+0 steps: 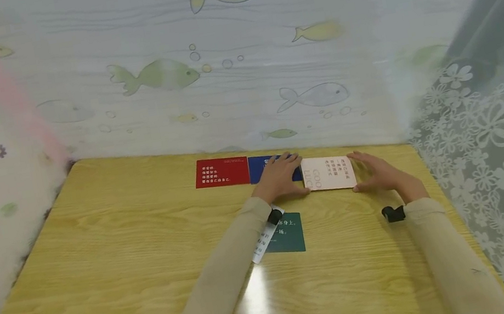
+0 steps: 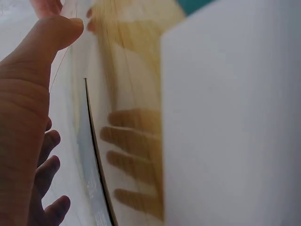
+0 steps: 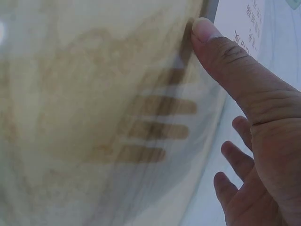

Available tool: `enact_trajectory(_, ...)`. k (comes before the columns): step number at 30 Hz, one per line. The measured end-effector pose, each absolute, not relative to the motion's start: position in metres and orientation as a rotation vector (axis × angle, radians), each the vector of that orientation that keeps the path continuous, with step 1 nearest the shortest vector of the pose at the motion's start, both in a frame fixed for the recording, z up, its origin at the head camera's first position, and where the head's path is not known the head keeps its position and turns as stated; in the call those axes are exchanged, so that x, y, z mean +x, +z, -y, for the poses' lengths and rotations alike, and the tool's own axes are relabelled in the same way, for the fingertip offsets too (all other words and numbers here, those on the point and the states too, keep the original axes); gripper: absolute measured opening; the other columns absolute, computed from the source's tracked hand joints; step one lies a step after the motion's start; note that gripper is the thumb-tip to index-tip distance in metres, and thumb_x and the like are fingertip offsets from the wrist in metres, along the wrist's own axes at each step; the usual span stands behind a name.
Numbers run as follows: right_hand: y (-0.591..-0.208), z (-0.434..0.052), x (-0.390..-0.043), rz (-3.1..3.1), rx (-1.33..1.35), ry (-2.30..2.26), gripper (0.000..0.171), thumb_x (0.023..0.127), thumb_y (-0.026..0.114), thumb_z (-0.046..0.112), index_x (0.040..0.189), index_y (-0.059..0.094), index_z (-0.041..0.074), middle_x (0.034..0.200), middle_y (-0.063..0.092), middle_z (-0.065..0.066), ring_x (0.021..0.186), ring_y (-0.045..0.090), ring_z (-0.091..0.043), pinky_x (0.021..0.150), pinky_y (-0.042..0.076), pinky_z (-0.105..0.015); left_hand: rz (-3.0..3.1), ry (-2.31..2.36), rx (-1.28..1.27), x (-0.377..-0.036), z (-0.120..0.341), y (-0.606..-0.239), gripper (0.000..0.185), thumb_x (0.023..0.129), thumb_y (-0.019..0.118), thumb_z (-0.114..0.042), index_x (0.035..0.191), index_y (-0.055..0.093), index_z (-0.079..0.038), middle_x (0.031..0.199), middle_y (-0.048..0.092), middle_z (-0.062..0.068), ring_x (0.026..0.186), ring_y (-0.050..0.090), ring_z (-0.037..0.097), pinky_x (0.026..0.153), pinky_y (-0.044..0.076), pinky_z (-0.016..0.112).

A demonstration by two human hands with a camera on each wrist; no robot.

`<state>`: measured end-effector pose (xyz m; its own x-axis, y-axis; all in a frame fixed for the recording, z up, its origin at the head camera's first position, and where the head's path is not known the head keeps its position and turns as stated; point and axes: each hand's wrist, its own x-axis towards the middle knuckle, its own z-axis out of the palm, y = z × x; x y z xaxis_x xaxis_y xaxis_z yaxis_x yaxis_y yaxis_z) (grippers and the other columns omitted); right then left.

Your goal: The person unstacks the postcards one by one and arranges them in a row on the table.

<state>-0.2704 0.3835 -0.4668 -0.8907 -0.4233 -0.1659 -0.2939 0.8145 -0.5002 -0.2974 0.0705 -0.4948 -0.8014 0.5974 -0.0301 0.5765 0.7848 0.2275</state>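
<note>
Head view is showing your left grip (image 1: 279, 177) and right grip (image 1: 382, 174) bracketing the pale card (image 1: 329, 174), which is sitting at the right end of a row along the far part of the counter (image 1: 122, 245). Both grips are standing widely spread, thumbs near the lower corners, fingers near the upper ones; they seem to be touching its edges without wrapping round it, probably to square it while leaving its print uncovered. Blue card (image 1: 259, 168), partly under your left grip, and red card (image 1: 222, 172) are lining up just beside it. Nearer you, a white card (image 1: 261, 245) is overlapping the green card (image 1: 290, 234), your left sleeve (image 1: 226, 269) partly hiding both.
</note>
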Motion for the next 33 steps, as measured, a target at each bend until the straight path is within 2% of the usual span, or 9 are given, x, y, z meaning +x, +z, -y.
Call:
enact_trajectory(8,-0.459,-0.382,-0.285,-2.706,-0.555,-0.663,0.094,0.083,0.085,0.014,0.156,0.03,-0.005,0.16,0.021,-0.036,0.146,0.019,-0.058,0.114,0.026,-0.073,-2.884,0.275,0.961,-0.312,-0.076,-0.499,0.099,0.087,0.064,-0.07,0.162,0.029,-0.016,0.168,0.028,0.002,0.156,0.022,0.023,0.128,0.019,0.048)
enact_trajectory(18,-0.464,-0.385,-0.3,-2.686,-0.525,-0.622,0.093,0.084,0.084,0.011,0.157,0.029,-0.005,0.161,0.022,-0.034,0.148,0.019,-0.055,0.119,0.02,-0.069,-2.885,0.218,0.926,-0.321,-0.082,-0.507,0.099,0.088,0.06,-0.072,0.163,0.025,-0.017,0.168,0.028,0.002,0.156,0.023,0.023,0.128,0.019,0.049)
enact_trajectory(33,-0.464,-0.385,-0.309,-2.632,-0.554,-0.623,0.092,0.085,0.083,0.012,0.157,0.028,-0.005,0.163,0.021,-0.032,0.149,0.018,-0.054,0.119,0.023,-0.068,-2.836,0.241,0.895,-0.322,-0.081,-0.501,0.096,0.091,0.058,-0.069,0.164,0.022,-0.016,0.169,0.025,0.003,0.157,0.021,0.022,0.128,0.016,0.05)
